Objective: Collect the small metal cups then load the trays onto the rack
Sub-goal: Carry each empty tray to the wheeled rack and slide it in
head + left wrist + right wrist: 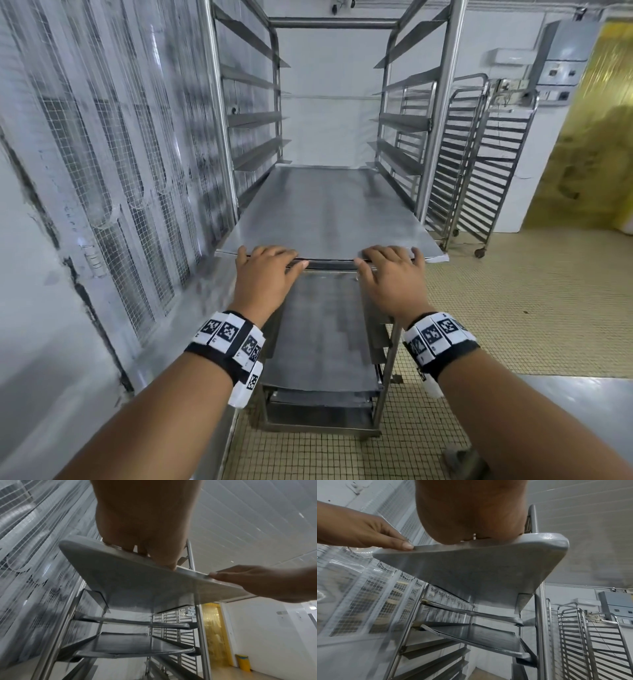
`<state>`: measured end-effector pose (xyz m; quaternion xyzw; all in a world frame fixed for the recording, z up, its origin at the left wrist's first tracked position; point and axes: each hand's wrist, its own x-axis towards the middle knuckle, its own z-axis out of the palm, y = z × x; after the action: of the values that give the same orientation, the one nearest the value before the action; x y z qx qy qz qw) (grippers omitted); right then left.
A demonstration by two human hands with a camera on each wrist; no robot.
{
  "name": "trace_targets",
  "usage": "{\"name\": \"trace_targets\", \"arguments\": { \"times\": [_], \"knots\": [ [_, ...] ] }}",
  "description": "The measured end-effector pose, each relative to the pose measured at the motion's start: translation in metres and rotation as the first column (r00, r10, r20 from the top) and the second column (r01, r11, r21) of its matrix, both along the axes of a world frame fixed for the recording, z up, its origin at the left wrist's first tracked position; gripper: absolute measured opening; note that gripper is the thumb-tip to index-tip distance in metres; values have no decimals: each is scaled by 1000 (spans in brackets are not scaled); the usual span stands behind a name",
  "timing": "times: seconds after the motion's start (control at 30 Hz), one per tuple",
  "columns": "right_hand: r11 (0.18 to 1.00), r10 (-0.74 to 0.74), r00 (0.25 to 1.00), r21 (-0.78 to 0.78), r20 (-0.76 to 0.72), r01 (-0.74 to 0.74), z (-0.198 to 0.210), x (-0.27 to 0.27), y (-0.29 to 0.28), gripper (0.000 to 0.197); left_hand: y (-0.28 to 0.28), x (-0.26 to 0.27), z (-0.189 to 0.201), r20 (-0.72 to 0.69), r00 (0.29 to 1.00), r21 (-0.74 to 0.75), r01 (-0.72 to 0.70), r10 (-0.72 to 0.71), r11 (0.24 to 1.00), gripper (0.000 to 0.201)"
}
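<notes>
A flat grey metal tray point(325, 205) lies level on the rails of the tall steel rack point(219, 120), and its near edge sticks out toward me. My left hand point(274, 262) rests palm down on the left part of that edge, fingers on top and thumb against the rim. My right hand point(387, 262) lies the same way on the right part. The wrist views show the tray's underside point(137, 585) point(479, 566) from below. Two more trays point(322, 325) sit on lower rails. No small metal cups are in view.
A wire-mesh wall behind clear plastic strips point(120, 154) runs close along the rack's left side. A second, empty rack on wheels point(479, 171) stands at the back right. A yellow strip curtain point(599, 137) covers a doorway at far right. The floor is tiled.
</notes>
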<state>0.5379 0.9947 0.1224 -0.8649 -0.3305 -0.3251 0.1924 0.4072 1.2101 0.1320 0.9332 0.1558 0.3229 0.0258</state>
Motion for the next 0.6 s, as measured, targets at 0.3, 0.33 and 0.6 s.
{"name": "trace_targets", "arguments": {
  "times": [0.3, 0.33, 0.6],
  "knots": [
    [995, -61, 993, 88, 103, 52, -14, 2, 11, 36, 7, 15, -16, 71, 996, 91, -66, 60, 994, 52],
    [994, -62, 992, 93, 108, 52, -15, 4, 14, 36, 10, 17, -16, 71, 996, 91, -65, 58, 994, 53],
    [999, -52, 996, 20, 77, 51, -12, 35, 23, 40, 22, 43, -15, 69, 997, 97, -51, 45, 994, 56]
  ]
}}
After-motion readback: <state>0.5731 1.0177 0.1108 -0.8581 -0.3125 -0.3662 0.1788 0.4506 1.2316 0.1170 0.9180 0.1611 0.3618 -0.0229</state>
